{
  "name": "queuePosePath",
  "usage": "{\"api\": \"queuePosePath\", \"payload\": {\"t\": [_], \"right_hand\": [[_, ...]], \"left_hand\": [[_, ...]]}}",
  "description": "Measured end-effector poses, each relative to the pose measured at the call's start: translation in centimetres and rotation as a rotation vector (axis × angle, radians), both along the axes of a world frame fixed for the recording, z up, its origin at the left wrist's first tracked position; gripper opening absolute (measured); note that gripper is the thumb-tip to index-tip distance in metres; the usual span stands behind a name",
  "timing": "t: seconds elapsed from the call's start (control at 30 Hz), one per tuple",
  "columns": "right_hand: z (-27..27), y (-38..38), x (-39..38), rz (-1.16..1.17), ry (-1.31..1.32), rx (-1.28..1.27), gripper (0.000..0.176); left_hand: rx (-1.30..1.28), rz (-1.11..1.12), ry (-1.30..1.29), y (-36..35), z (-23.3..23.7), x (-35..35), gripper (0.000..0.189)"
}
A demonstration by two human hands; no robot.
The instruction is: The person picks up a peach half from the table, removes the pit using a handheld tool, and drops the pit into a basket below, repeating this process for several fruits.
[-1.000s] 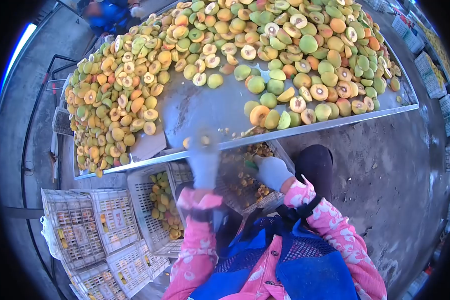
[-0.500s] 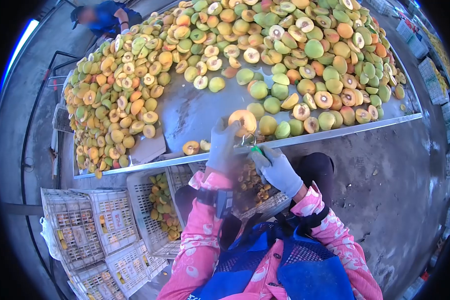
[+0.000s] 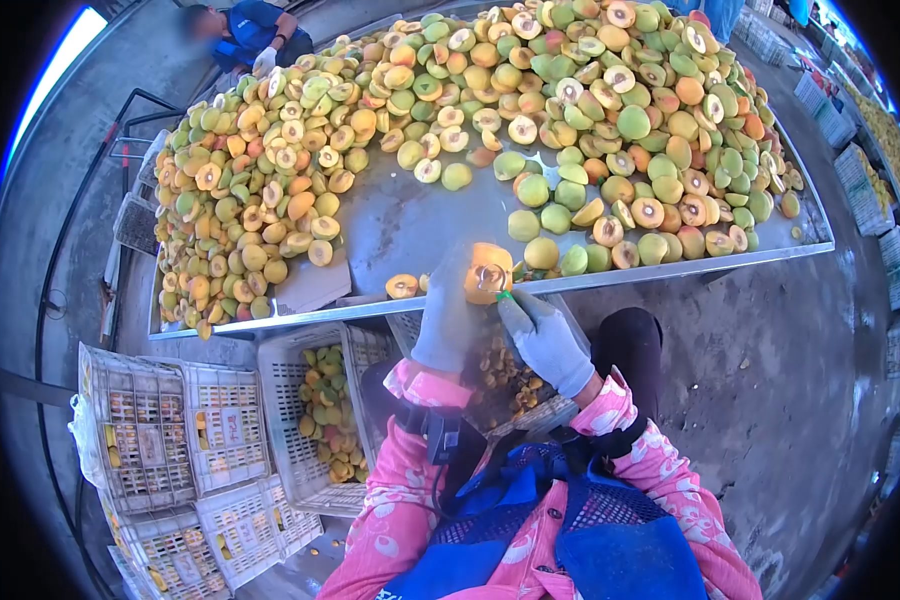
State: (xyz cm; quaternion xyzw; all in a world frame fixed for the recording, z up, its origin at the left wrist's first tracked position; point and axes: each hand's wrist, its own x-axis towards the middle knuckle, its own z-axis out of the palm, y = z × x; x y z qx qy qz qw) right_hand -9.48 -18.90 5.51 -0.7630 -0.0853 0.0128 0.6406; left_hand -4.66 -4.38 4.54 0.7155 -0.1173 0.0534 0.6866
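Observation:
My gloved left hand (image 3: 444, 322) grips a yellow peach half (image 3: 480, 258) above the front edge of the metal table (image 3: 395, 225). Its cut face is turned toward me. In my gloved right hand (image 3: 550, 345) is a pitting tool (image 3: 504, 297) with a green handle and a curved metal loop. The loop lies against the middle of the cut face; whether the stone is still inside is too small to tell. Close to my left hand, another cut peach half (image 3: 402, 286) rests by the table edge. Whole-looking and halved peaches (image 3: 555, 190) cover much of the tabletop.
Below the table, an open crate (image 3: 288, 400) holds peach pieces, and brown scraps (image 3: 515, 375) lie in a container under my hands. Stacked white crates (image 3: 225, 425) stand at lower left. A person in blue (image 3: 255, 30) is at the far left side of the table.
The peach half has come lower and nearer to me, its cut face now turned toward me. The tool's loop has moved from beside the peach onto its cut face. The view has shifted slightly.

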Motion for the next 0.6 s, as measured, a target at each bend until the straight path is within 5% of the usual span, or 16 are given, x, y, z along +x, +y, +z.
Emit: {"api": "queuePosePath", "payload": {"t": [0.1,0.33,0.4,0.43,0.5,0.6], "right_hand": [[0.5,0.4,-0.5,-0.074,-0.070,0.012,0.021],[0.4,0.6,-0.5,-0.084,-0.099,0.030,0.022],[-0.2,0.4,0.0,-0.073,-0.069,0.010,0.022],[-1.5,0.3,0.5,-0.071,0.004,0.094,0.028],[-1.8,0.1,1.1,-0.067,0.081,0.177,0.034],[0.5,-0.5,1.5,-0.137,0.229,0.421,0.034]], "left_hand": [[0.227,0.133,-0.027,0.4,0.1,-0.6,0.041],[0.199,0.137,0.097,0.5,1.7,-1.2,0.037],[0.364,0.108,-0.069,0.4,3.2,-1.2,0.030],[0.364,0.109,-0.068,0.0,4.4,-1.3,0.030],[0.007,0.145,0.426,-0.7,6.2,-1.5,0.029],[0.096,0.031,0.278,0.9,4.6,-1.1,0.036]]}}
